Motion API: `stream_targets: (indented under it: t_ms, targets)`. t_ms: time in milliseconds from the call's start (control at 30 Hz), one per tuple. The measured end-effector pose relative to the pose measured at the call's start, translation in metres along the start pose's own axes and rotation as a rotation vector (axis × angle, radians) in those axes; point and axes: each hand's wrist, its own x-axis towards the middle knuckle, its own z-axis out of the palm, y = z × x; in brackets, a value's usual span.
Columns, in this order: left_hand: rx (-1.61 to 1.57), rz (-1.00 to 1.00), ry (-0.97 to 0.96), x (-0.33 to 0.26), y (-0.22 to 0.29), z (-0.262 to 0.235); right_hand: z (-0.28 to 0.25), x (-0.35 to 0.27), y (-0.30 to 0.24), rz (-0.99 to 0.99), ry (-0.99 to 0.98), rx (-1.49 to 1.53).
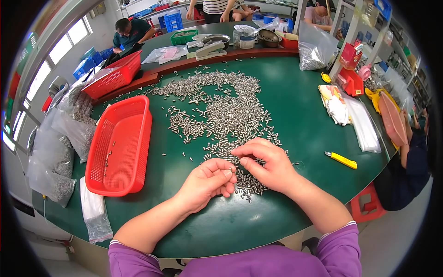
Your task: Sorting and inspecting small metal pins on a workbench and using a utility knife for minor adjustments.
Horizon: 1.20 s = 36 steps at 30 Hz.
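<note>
Many small silvery metal pins (235,115) lie loose in a wide heap on the green table (295,115), trailing toward me. At the near end of the heap, my left hand (210,182) is closed, thumb against the bent forefinger. A tiny glint shows at its fingertips, too small to name. Just to the right, my right hand (267,164) hovers palm down over the pins. Its forefinger reaches left and a gap separates it from the thumb; the other fingers are partly hidden.
To the left stands a red plastic basket (143,152) with a few pins inside. Bags of metal parts (60,157) line the left edge. A yellow utility knife (341,159) lies at right. A scale (211,50) and bowls stand at the back; other people sit or stand around.
</note>
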Motion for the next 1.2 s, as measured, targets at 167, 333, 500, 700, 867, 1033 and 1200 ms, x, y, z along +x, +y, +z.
stream_targets:
  t_ms: [167,333,500,700,867,1033,1200]
  targets:
    - [0.018,0.022,0.020,-0.002,0.000,0.000,0.002,0.001,-0.001,0.005,-0.011,0.010]
    - [0.077,0.060,0.016,0.003,-0.002,0.000,0.001,0.000,0.006,-0.031,0.020,-0.030]
    - [0.023,0.050,0.027,0.006,-0.001,-0.002,-0.004,0.002,0.016,-0.056,0.097,-0.161]
    - [-0.048,0.153,0.143,0.000,0.005,-0.004,-0.081,0.021,0.010,0.044,0.359,-0.328]
    - [0.011,0.278,0.189,-0.007,0.016,0.009,-0.184,-0.004,0.095,0.471,0.420,-0.941]
    - [0.159,0.409,0.262,-0.034,0.033,0.017,-0.223,-0.049,0.179,0.539,0.315,-1.023]
    - [0.413,0.725,0.464,-0.077,0.063,-0.013,-0.236,-0.036,0.125,0.171,0.524,-0.957]
